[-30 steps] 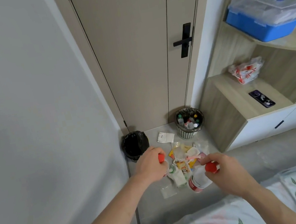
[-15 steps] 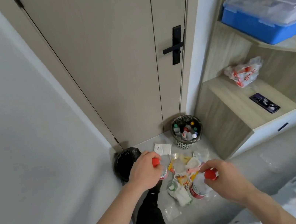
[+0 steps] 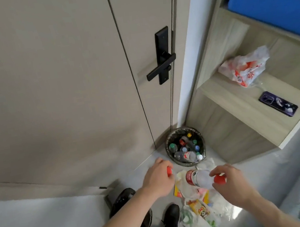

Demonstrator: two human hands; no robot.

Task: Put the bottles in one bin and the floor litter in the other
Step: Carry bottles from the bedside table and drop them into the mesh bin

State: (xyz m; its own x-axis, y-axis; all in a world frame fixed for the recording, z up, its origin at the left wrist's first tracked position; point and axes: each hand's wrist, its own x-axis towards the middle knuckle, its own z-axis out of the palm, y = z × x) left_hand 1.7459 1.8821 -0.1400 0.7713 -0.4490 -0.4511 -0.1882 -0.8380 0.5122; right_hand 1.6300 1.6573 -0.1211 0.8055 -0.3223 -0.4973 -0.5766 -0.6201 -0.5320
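Observation:
My left hand (image 3: pixel 158 179) grips a bottle with a red cap (image 3: pixel 34 192); its body is hidden behind the hand. My right hand (image 3: pixel 228 179) pinches the red-capped neck of a clear plastic bottle (image 3: pixel 197 178) with a red label, lying sideways in the air. Both are held just short of a mesh bin (image 3: pixel 172 161) lined with a bag and holding several bottles, by the door. A black-bagged bin (image 3: pixel 119 200) stands lower left, partly hidden by my left forearm. Wrappers and plastic bags (image 3: pixel 197 215) lie in a heap on the floor below my hands.
A closed door with a black handle (image 3: pixel 161 66) rises behind the bins. Wooden shelves on the right carry a plastic bag (image 3: pixel 244 68), a phone (image 3: pixel 278 103) and a blue box (image 3: pixel 273 5). My black shoe (image 3: pixel 170 216) stands beside the litter. Bedding shows at the far right.
I have moved up and toward the door. Both hands have carried their bottles forward, closer to the mesh bin. The litter heap now lies beneath my hands.

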